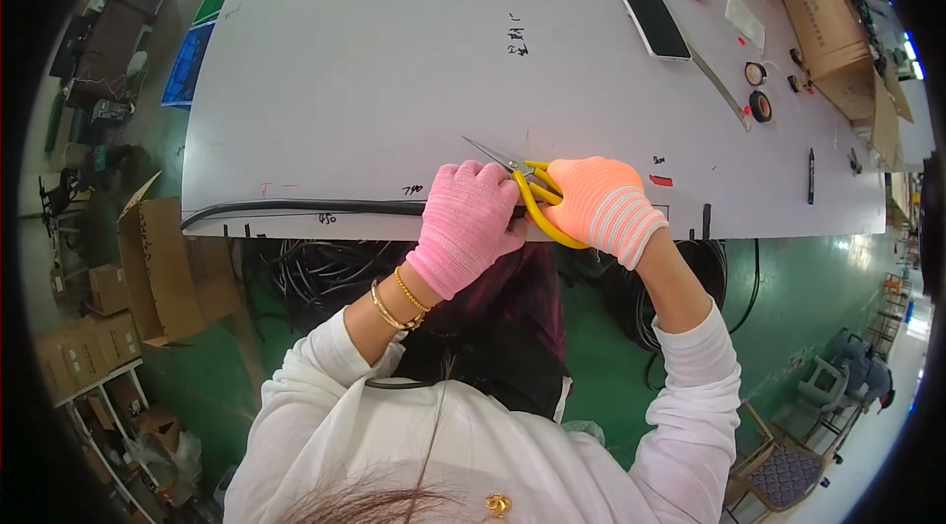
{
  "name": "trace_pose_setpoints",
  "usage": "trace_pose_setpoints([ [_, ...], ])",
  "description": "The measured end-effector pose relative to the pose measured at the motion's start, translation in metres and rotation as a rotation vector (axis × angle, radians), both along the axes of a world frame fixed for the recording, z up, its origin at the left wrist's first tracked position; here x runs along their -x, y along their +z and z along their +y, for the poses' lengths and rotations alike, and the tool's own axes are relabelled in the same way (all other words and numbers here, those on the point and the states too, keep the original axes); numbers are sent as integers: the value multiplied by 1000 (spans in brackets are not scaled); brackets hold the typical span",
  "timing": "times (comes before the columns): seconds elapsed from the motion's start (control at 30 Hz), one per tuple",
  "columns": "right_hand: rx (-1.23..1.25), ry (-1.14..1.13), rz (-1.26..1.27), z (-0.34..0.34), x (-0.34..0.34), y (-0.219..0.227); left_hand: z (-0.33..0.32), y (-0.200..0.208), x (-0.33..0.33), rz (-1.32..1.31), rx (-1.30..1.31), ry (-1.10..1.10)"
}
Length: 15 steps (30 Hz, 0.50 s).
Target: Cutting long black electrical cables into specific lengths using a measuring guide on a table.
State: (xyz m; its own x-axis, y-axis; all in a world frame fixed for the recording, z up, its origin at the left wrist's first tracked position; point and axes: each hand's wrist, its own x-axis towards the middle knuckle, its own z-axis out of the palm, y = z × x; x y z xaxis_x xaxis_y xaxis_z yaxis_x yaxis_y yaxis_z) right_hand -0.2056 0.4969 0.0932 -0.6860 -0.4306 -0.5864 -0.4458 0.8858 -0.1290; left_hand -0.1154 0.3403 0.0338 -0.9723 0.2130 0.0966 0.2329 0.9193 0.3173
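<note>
I have the fingers (469,172) of the left hand (461,228), in pink ribbed knit, curled closed around a smooth black cable (340,207) at the front edge of the desk (374,80). The fingers of my right hand (606,201), in orange knit with pale stripes near the wrist, are clamped on the glossy yellow handles of the scissors (517,169), whose slim metal blades taper to a point just beyond the left fingers. The cable runs left in a gentle bend along the flat, pale desktop. Farther off to the right I see a slab-like phone (650,13) with dark glass and a white edge, a narrow metal strip (724,95), a slender black pen (811,177) and a corrugated cardboard box (816,6). Below the desk's edge, black coils (717,297) show against the green floor (611,366).
</note>
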Motion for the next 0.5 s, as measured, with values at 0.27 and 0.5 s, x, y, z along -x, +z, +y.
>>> trace_pose_setpoints([
  [0.27,527,-288,234,37,-38,-21,-2,-4,6,27,-36,-72],
  [0.5,1023,-887,357,78,-95,-40,5,-8,9,1,8,-156],
])
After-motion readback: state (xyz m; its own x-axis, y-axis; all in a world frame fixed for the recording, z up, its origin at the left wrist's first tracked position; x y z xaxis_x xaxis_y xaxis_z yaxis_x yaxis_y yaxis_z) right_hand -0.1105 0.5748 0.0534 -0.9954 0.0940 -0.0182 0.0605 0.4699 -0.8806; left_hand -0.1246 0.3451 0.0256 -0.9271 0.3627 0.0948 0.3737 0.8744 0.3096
